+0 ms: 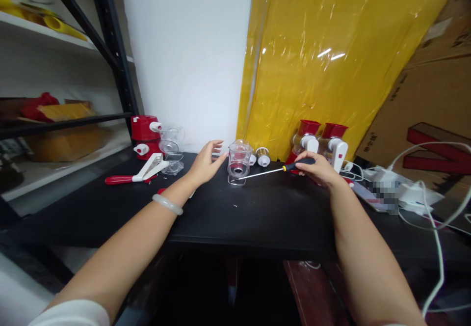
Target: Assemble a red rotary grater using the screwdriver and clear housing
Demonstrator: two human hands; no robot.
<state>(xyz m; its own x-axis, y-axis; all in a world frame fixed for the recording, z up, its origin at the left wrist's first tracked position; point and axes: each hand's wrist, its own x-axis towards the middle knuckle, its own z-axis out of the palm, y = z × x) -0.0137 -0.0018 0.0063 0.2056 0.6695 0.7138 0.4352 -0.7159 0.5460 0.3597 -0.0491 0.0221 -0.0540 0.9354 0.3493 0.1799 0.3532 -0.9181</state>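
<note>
In my right hand [315,168] is a screwdriver [267,172] with a black and yellow handle, its long shaft pointing left. The shaft's tip lies by the foot of a clear plastic grater body [240,156] standing on the black table. My left hand [209,161] is just left of that clear part, fingers apart and holding nothing. A small screw [235,205] lies on the table in front. Behind the clear part, to its right, rest white-ended drum pieces [262,157]. A small red piece shows partly behind my left forearm.
Red bases [144,137], stacked clear parts [171,151] and a red-and-white handle [134,174] sit at the left. Two red-and-white rotary graters [335,142] stand at the right, near white cables [437,247] and a phone. Shelving [110,46] borders the left side, a cardboard box [415,100] the right.
</note>
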